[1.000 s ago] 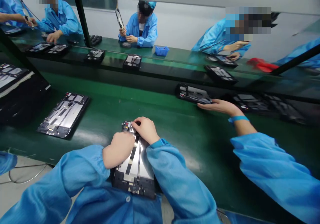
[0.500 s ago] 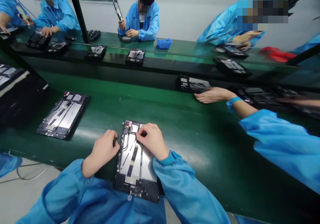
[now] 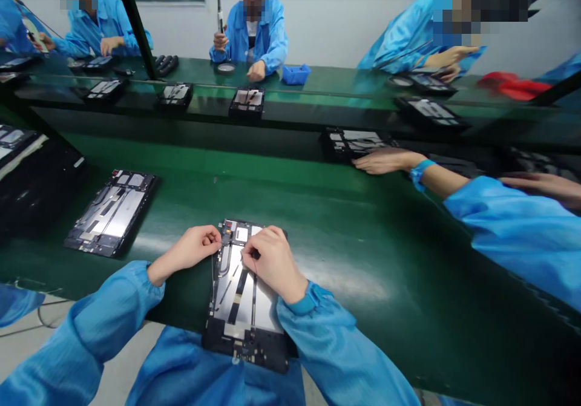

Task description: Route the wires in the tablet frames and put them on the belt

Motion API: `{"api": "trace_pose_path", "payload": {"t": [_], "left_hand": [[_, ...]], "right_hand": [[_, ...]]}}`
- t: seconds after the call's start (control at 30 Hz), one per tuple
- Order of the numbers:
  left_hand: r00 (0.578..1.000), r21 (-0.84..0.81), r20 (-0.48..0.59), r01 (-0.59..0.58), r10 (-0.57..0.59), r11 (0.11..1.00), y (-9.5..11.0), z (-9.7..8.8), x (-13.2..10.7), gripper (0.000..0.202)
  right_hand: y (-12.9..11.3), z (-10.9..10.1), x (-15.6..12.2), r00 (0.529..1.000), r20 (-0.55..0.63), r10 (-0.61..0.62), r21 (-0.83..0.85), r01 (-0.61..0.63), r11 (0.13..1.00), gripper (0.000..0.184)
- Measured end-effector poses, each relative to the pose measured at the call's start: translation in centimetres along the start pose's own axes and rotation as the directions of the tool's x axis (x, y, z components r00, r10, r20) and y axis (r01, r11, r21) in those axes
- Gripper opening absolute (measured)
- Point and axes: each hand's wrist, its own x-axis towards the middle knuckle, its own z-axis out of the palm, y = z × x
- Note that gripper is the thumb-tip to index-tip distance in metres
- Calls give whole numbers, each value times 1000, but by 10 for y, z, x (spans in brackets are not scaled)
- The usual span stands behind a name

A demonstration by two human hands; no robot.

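Note:
An opened tablet chassis [image 3: 242, 309] with a silver inner plate lies on the green belt [image 3: 345, 224] right in front of me, its near end over the belt's edge. My left hand [image 3: 195, 248] rests curled at the chassis's upper left edge, fingers pinched together at the frame. Over the chassis's upper middle sits my right hand [image 3: 270, 261], fingers closed in a pinch on a small dark part pressed against the plate. What each pinch holds is too small to name.
A second open chassis [image 3: 111, 212] lies on the belt to my left. A co-worker's hand [image 3: 385, 161] on the right touches another chassis [image 3: 358, 143]. More units stand on the far belt, where several people in blue coats work. A blue bin [image 3: 295, 74] sits there.
My left hand came off the chassis top, moved left, then returned to its upper left edge. My right hand slid slightly down the plate. The co-worker's hand drew its chassis farther back.

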Motion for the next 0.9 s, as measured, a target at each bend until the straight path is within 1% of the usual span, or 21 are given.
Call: {"api": "trace_pose_path", "payload": {"t": [0.1, 0.2, 0.3, 0.4, 0.53, 0.7, 0.8, 0.9], "left_hand": [[998, -28, 53, 29, -27, 999, -1, -4, 3, 16], [996, -55, 72, 50, -46, 997, -1, -5, 5, 16], [993, -97, 95, 75, -66, 992, 2, -7, 5, 15], [990, -107, 114, 94, -82, 990, 6, -8, 5, 16], [989, -101, 128, 93, -79, 991, 9, -10, 8, 16], [986, -74, 141, 100, -89, 992, 7, -12, 11, 17], [984, -111, 154, 107, -89, 988, 6, -11, 12, 18], [981, -191, 166, 135, -103, 972, 6, -8, 10, 18]], "right_hand": [[1, 0, 1, 999, -46, 14, 7, -14, 1000, 17], [4, 4, 8, 997, -79, 21, -31, -24, 999, 17], [3, 5, 11, 1000, -8, -7, -97, 6, 995, 19], [-2, 2, 6, 998, 66, -12, -123, 20, 992, 19], [-4, -3, -4, 998, 69, -16, -44, 19, 999, 18], [3, 1, -9, 999, 41, 2, 89, -6, 996, 17], [5, 5, -10, 1000, 21, 19, 142, -21, 990, 16], [6, 6, -11, 1000, 9, 22, 168, -23, 986, 15]]}}
